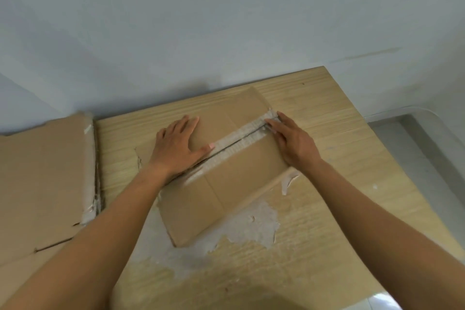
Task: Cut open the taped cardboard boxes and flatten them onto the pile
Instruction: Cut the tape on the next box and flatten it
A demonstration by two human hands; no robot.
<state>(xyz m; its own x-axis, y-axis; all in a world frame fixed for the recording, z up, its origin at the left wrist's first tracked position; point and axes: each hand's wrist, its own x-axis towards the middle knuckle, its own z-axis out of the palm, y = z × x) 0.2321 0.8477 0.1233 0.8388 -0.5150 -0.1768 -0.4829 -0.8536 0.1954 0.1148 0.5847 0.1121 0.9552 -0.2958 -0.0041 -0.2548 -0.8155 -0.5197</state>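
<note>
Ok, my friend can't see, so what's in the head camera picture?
Two bare hands rest on a cardboard box on a wooden table: the left hand lies flat on one flap, the right hand touches the taped seam down its middle. A pile of flattened cardboard lies to the left.

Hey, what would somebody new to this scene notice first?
First, the brown cardboard box in the middle of the light wooden table, its pale taped seam split open along the top. Both hands lie flat on it: the left hand beside the seam, the right hand with fingertips at the seam's far end. A pile of flattened brown cardboard lies at the left.
</note>
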